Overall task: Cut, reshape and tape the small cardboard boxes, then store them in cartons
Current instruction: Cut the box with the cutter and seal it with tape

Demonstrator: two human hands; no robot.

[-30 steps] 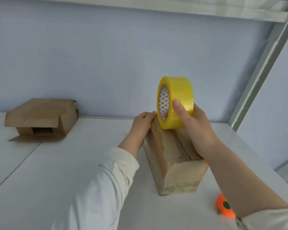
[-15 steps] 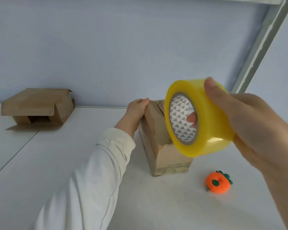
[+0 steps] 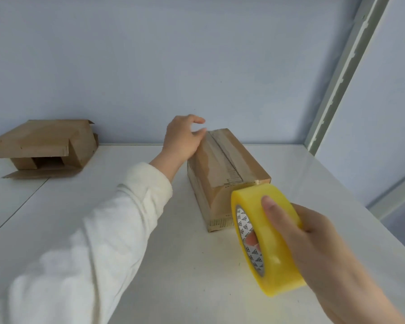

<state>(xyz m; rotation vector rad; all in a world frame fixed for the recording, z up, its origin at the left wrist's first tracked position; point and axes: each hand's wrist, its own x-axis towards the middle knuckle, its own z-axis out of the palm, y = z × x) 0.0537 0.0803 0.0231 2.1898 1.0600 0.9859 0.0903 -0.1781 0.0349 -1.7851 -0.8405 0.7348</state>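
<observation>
Curled around a yellow tape roll (image 3: 264, 242): the right hand (image 3: 313, 249), thumb across the outer band, one fingertip showing through the core. Drawn back within the last second from the far end of the small cardboard box (image 3: 227, 164) to just past its near edge. Likely a strip now laid along the top seam, still to be cut free. Resting against the box's far left corner: the left hand (image 3: 181, 141), fingers loosely spread, steadying rather than gripping. Beneath, a white table (image 3: 103, 206). Far left by the wall, a second cardboard box (image 3: 45, 146), opened out.
</observation>
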